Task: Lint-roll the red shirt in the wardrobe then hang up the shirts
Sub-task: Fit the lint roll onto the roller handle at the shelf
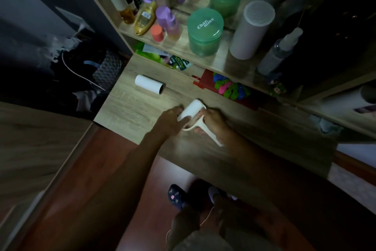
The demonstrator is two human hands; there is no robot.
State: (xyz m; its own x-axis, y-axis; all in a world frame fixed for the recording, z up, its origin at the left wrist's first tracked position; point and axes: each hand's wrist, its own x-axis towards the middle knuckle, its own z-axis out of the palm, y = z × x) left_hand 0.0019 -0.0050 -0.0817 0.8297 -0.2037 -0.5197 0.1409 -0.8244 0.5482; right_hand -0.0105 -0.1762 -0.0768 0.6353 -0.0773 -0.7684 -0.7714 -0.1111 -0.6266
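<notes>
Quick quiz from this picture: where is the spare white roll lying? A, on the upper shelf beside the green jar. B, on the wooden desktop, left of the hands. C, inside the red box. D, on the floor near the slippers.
B: the spare white roll lies on its side on the wooden desktop, apart from and left of both hands, which hold the lint roller.
</notes>
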